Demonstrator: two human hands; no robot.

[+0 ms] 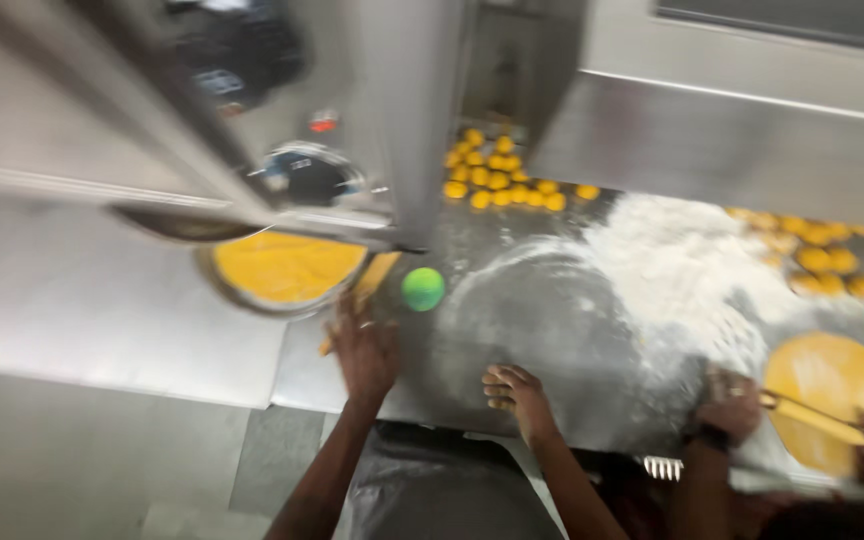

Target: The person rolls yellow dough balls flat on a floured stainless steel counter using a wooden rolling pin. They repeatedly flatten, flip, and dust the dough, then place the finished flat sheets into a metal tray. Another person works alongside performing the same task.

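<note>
My left hand (362,350) lies over a pale wooden rolling pin (377,275) that slants across the steel table (102,300), and its fingers seem to close around it. A green ball (423,288) sits just right of that pin. My right hand (517,392) rests knuckles-up on the floured steel with its fingers curled; a sliver of yellow shows under the fingertips, too blurred to name. A round metal pan (252,300) holding a flat yellow dough sheet (287,268) stands just beyond my left hand.
Another person's hands (732,402) at the right roll a yellow dough disc (832,385) with a second pin. Loose flour (672,255) covers the middle. Several yellow dough balls (497,175) lie at the back, with more dough balls (822,258) at far right. A steel column (412,120) rises behind.
</note>
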